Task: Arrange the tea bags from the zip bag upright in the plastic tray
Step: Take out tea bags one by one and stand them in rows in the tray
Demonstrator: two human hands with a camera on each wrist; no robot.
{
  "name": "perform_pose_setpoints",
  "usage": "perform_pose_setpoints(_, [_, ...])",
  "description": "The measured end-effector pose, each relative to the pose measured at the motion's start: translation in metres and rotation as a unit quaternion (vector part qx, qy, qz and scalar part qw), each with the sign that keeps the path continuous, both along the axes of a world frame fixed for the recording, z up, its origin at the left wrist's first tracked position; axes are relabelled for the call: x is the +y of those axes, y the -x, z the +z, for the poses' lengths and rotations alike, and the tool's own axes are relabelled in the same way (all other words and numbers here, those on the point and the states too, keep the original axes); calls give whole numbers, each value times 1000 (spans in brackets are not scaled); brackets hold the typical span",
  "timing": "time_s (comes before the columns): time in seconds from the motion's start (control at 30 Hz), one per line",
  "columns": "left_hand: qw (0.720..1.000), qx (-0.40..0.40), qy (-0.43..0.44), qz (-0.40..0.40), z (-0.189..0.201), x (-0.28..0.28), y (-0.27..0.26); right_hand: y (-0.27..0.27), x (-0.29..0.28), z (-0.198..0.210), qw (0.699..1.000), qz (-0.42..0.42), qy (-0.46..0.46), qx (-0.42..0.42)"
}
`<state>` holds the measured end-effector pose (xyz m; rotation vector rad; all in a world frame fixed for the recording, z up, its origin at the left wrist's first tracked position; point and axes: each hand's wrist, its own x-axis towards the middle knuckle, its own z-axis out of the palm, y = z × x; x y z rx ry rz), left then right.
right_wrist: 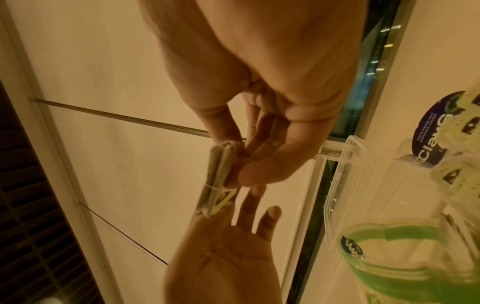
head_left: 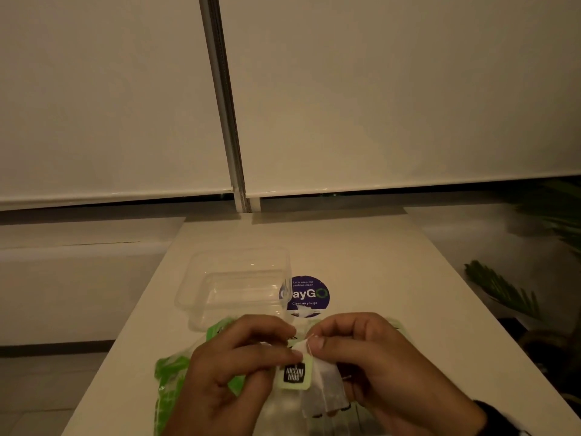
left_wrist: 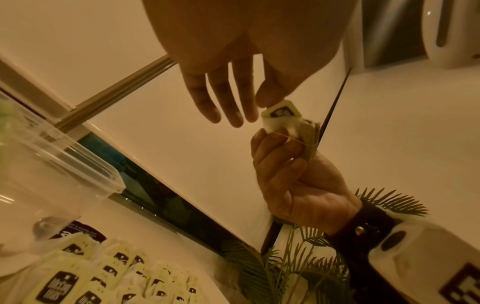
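Both hands hold one tea bag [head_left: 327, 388] above the table's near edge. My left hand [head_left: 290, 344] pinches its pale green tag [head_left: 294, 372] between thumb and forefinger, the other fingers [left_wrist: 226, 98] straight. My right hand [head_left: 316, 338] grips the paper pouch [right_wrist: 218, 170], with the string wound round it. The green-edged clear zip bag [head_left: 174, 376] lies under the hands, and several more tea bags [left_wrist: 116, 277] lie flat with it. The clear plastic tray [head_left: 188, 297] stands just beyond the hands with no tea bags visible in it.
A round purple sticker [head_left: 309, 294] lies on the white table [head_left: 393, 278] right of the tray. Roller blinds [head_left: 377, 89] close off the far side. Palm leaves [head_left: 503, 287] reach in past the table's right edge.
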<state>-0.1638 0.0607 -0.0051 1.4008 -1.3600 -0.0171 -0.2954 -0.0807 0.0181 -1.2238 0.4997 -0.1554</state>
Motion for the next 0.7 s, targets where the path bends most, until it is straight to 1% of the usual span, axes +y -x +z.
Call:
perform_pose_setpoints(0.1, [992,112,-47,-24,2,1,4,-2,3,2,1000,-15,3,-9])
perform_pose_setpoints(0.23, [972,226,-68,-8,5,-10,3,-12,2,-2,999,-26,46,-11])
perform_pose_setpoints(0.3, [961,267,-74,1,4,-15,-4,-17,-2,-5,998,-14,68,-1])
perform_pose_setpoints(0.33, [958,275,-84,10,1,-18,-9,-19,-4,-7,996,-7,90,7])
perform_pose_setpoints(0.4, [955,264,-127,34,-8,-22,-18,-21,-12,-12,988,-8,153,27])
perform_pose_setpoints(0.47, [955,223,-187,64,-23,-25,-25,-20,-21,-16,974,-31,219,45])
perform_pose_setpoints(0.5, [952,204,-217,77,-33,-26,-27,-19,-26,-19,970,-44,232,51])
perform_pose_setpoints(0.6, [935,155,-304,93,-64,-31,-27,-14,-33,-26,973,-57,215,60])
perform_pose_setpoints(0.7, [921,155,-341,105,-89,-40,-25,-10,-34,-37,972,-49,221,66])
